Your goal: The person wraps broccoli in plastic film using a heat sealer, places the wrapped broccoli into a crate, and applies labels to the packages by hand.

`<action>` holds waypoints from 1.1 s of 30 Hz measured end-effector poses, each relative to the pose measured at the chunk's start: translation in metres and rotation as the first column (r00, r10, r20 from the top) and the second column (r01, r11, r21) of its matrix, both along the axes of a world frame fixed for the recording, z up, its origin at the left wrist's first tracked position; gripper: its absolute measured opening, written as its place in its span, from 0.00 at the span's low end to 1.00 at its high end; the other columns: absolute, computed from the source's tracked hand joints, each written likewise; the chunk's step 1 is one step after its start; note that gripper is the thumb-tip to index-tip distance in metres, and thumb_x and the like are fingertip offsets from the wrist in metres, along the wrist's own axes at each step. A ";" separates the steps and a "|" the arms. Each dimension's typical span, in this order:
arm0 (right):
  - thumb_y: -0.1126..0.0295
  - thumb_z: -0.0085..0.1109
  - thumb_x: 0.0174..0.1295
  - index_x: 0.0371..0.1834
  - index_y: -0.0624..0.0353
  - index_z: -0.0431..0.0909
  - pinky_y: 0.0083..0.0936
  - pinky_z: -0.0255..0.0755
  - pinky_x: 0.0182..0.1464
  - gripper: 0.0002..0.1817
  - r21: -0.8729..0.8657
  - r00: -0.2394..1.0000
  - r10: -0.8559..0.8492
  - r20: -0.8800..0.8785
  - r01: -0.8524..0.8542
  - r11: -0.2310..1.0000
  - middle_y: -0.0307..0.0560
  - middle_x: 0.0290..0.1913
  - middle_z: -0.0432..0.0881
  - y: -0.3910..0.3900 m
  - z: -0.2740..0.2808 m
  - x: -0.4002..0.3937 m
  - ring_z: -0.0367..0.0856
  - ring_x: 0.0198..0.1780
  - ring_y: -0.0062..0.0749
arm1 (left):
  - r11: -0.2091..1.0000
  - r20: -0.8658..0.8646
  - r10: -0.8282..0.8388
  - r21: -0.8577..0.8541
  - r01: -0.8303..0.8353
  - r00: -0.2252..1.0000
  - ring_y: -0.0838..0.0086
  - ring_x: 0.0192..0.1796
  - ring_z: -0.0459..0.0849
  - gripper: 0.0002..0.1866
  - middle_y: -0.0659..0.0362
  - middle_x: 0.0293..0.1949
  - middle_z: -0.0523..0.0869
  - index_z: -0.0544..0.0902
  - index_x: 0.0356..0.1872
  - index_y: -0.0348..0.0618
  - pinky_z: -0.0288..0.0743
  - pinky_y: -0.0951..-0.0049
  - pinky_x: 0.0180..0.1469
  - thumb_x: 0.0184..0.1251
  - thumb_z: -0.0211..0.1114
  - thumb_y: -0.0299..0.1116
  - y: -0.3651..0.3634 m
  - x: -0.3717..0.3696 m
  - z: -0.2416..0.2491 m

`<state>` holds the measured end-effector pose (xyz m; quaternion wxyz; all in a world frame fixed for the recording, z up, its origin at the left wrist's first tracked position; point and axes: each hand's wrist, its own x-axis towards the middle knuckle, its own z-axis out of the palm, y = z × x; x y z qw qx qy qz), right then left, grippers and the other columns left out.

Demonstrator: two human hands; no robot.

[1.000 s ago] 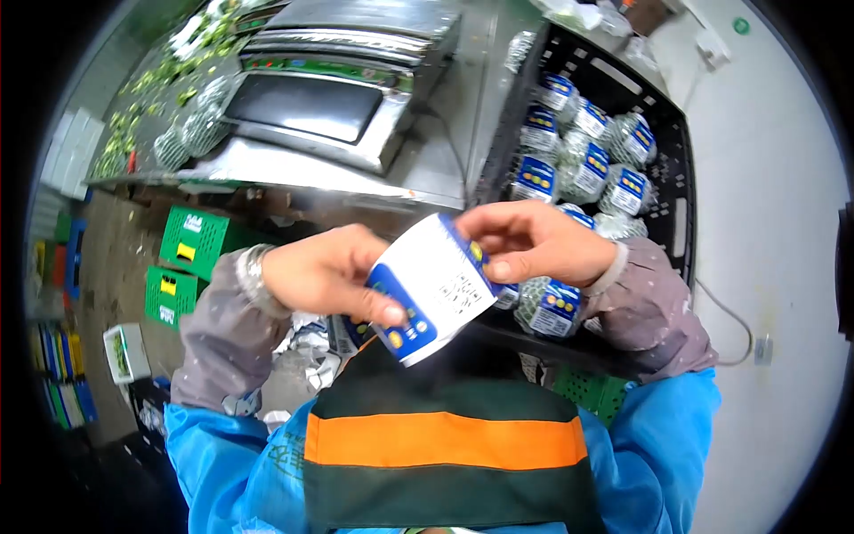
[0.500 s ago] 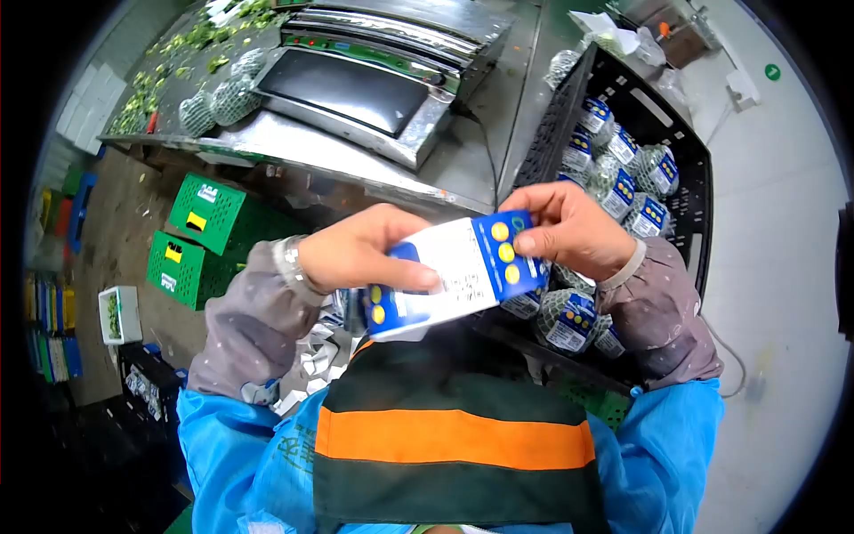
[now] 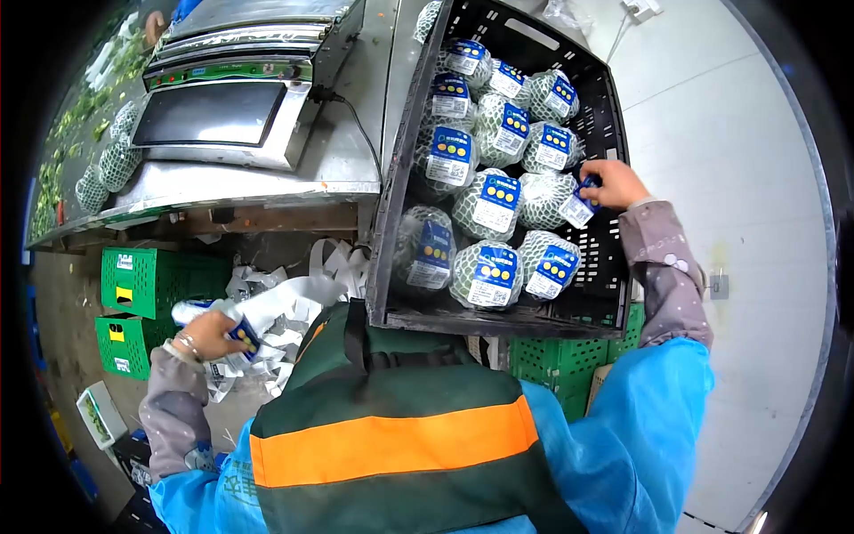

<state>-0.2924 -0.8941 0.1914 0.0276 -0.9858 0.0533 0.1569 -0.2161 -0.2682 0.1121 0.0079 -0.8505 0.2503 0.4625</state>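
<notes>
My right hand (image 3: pixel 614 185) pinches a blue and white label (image 3: pixel 578 210) at the right side of a net-wrapped bundle (image 3: pixel 541 198) in the black crate (image 3: pixel 507 322). The label's lower part lies against the white netting; my fingers cover its top. Low at the left, my left hand (image 3: pixel 209 336) is closed around a strip of blue and white labels (image 3: pixel 242 338). Pale backing paper (image 3: pixel 298 292) trails near that hand. Several other netted bundles fill the crate, with blue labels showing yellow dots on their upper sides; what is inside the nets is hard to make out.
A wrapping machine (image 3: pixel 213 116) with a dark plate stands on the metal table (image 3: pixel 342 147), beside netted bundles (image 3: pixel 117 165) and scattered green leaves. Green crates (image 3: pixel 160 283) sit below. Crumpled white paper (image 3: pixel 276 343) lies left of the black crate.
My hands have parted. The right has moved to a bundle in the crate with a label; the left has dropped left with the label strip. My view has turned towards the crate.
</notes>
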 end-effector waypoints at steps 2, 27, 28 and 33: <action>0.66 0.69 0.43 0.35 0.56 0.77 0.36 0.72 0.41 0.16 -0.020 0.998 0.054 0.032 -0.054 0.998 0.51 0.33 0.81 -0.005 -0.031 -0.006 0.79 0.39 0.47 | 0.543 -0.713 0.372 -0.351 -0.763 0.594 0.65 0.37 0.84 0.14 0.53 0.34 0.86 0.84 0.35 0.33 0.76 0.63 0.39 0.54 0.68 0.35 0.049 -0.001 -0.030; 0.65 0.55 0.62 0.65 0.63 0.58 0.18 0.75 0.32 0.29 0.958 0.798 0.530 -0.287 0.247 0.146 0.51 0.49 0.77 0.327 0.032 0.091 0.80 0.37 0.25 | 0.375 -0.664 0.276 -0.591 -0.714 0.695 0.85 0.36 0.81 0.18 0.63 0.36 0.85 0.80 0.45 0.36 0.77 0.82 0.37 0.66 0.60 0.42 -0.061 -0.009 0.106; 0.68 0.59 0.60 0.64 0.63 0.60 0.17 0.75 0.30 0.30 0.960 0.772 0.571 -0.277 0.242 0.139 0.49 0.46 0.78 0.345 0.032 0.091 0.81 0.34 0.24 | 0.334 -0.685 0.236 -0.609 -0.720 0.689 0.85 0.36 0.81 0.18 0.63 0.35 0.85 0.80 0.45 0.36 0.77 0.82 0.36 0.67 0.59 0.42 -0.056 -0.006 0.094; 0.76 0.65 0.52 0.55 0.66 0.69 0.11 0.70 0.24 0.25 0.988 0.946 0.317 -0.069 0.020 0.155 0.42 0.33 0.82 0.393 0.044 0.112 0.77 0.25 0.17 | 0.087 -0.792 0.124 -0.591 -0.802 0.597 0.77 0.46 0.81 0.28 0.56 0.50 0.80 0.70 0.57 0.35 0.77 0.77 0.47 0.58 0.68 0.34 0.003 -0.008 0.074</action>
